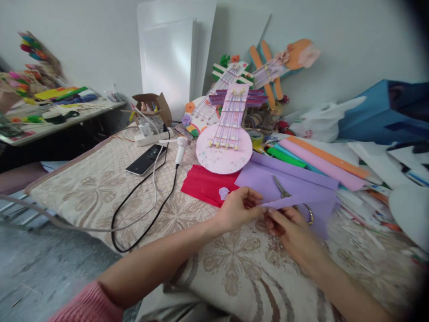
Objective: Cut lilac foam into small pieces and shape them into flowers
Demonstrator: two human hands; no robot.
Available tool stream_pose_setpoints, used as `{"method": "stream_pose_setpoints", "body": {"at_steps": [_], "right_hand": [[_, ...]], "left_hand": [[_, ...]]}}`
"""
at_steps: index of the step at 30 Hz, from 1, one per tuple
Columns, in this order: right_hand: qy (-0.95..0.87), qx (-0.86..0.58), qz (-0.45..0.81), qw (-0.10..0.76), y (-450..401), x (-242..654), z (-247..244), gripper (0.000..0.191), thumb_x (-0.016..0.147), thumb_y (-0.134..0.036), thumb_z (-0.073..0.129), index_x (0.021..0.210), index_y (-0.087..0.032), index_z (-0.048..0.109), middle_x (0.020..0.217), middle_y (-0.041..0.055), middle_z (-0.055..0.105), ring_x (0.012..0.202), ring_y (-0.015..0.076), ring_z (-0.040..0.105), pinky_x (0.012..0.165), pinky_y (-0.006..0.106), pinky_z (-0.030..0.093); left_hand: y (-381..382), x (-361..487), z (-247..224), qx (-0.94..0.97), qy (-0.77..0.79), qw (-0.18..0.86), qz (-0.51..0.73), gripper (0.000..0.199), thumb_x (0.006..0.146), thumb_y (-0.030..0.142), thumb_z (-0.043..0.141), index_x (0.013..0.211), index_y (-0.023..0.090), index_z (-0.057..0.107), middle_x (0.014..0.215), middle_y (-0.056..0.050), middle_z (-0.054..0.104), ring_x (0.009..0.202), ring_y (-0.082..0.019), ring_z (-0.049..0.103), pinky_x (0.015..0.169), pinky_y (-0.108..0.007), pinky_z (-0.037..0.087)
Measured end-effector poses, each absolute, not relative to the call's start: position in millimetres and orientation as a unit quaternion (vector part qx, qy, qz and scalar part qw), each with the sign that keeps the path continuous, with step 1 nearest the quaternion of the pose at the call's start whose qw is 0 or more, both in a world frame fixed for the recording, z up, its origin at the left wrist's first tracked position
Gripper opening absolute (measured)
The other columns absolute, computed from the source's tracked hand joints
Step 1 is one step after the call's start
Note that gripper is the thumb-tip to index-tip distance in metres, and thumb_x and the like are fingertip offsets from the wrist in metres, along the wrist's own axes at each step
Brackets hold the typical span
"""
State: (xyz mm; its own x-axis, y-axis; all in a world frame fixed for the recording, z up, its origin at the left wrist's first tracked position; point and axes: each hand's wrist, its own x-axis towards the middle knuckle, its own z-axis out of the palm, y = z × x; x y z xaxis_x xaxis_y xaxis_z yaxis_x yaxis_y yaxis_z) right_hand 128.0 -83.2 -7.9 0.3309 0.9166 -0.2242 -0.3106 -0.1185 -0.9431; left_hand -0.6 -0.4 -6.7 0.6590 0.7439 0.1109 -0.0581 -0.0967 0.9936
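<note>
A narrow strip of purple crepe paper (290, 201) is pinched at its left end between the fingertips of my left hand (239, 208) and my right hand (291, 229). The two hands almost touch, and the strip's other end reaches off to the right. Under it lies a larger purple crepe paper sheet (256, 176), with scissors (280, 185) resting on top, partly covered by the strip and my right hand. Left of the sheet is red crepe paper (199, 184), bearing a small pale purple paper petal (223, 193) close to my left hand.
A pink paper instrument with strings (223, 154) leans at the back before similar ones. A glue gun (181, 151), a phone (144, 161) and cables lie left on the patterned tablecloth (87, 183). Rolled coloured papers (325, 163) and white scraps (378, 163) crowd the right.
</note>
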Motion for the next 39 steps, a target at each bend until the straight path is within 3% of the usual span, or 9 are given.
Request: {"method": "stream_pose_setpoints", "body": {"at_steps": [6,14,33,39], "right_hand": [[-0.302,-0.552,0.487,0.606,-85,128,-3,0.016,0.069,-0.03,0.07,0.072,-0.017,0.061,0.055,-0.0023,0.056,0.049,0.0095,0.046,0.044,0.021,0.033],[-0.307,-0.538,0.487,0.615,-85,129,-6,0.018,0.069,-0.033,0.07,0.075,-0.018,0.061,0.059,-0.0016,0.059,0.05,0.0101,0.049,0.044,0.021,0.036],[-0.332,-0.563,0.452,0.607,-85,130,-4,0.014,0.073,-0.032,0.066,0.076,-0.019,0.061,0.057,-0.0027,0.057,0.051,0.0121,0.049,0.047,0.024,0.036],[-0.346,-0.563,0.436,0.611,-84,131,-3,0.013,0.075,-0.031,0.064,0.074,-0.019,0.06,0.057,-0.0024,0.057,0.052,0.0124,0.049,0.049,0.025,0.036]], "left_hand": [[-1,-1,-4,0.635,0.262,0.68,0.254,0.029,0.068,0.037,0.065,0.074,0.012,0.053,0.06,0.001,0.053,0.052,-0.008,0.049,0.049,-0.021,0.039],[-2,-2,1,0.617,0.242,0.706,0.252,0.027,0.069,0.035,0.066,0.068,0.011,0.053,0.055,0.001,0.054,0.05,-0.007,0.049,0.048,-0.02,0.038],[-2,-3,4,0.616,0.265,0.701,0.243,0.021,0.07,0.029,0.064,0.07,0.011,0.054,0.059,0.0,0.056,0.052,-0.007,0.051,0.051,-0.02,0.041],[-2,-2,7,0.568,0.273,0.738,0.242,0.021,0.079,0.031,0.054,0.073,0.01,0.054,0.068,-0.002,0.059,0.056,-0.007,0.055,0.054,-0.021,0.045]]}}
